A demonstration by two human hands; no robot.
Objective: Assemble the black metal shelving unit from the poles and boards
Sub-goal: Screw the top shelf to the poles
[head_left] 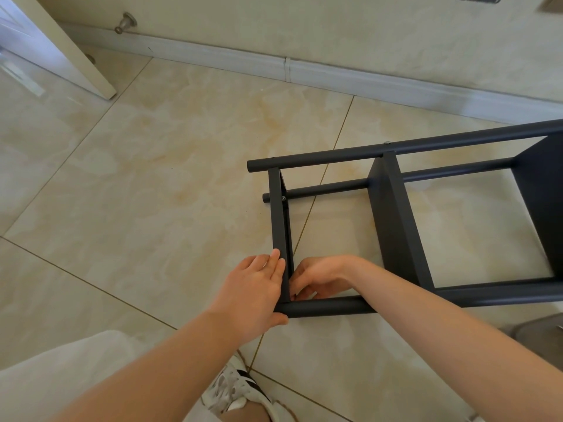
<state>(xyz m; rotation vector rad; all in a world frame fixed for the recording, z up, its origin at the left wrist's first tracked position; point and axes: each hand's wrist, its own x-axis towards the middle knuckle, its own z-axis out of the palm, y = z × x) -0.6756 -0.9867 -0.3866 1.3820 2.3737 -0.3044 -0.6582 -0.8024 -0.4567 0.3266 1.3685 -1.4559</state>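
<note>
A black metal shelving unit [396, 226] lay on its side on the beige tiled floor [152, 178]. The left hand [253, 300] pressed straight fingers against its end board [277, 223], while the right hand [320, 277] curled its fingers inside that corner, their grip hidden.

Bare left hand [253, 287] and right hand [320, 277], cream leg fabric [76, 376], black-striped white sneaker [234, 388]

The shelving unit [396, 226] lies sideways on the floor [152, 178], wall [335, 32] behind it.
</note>
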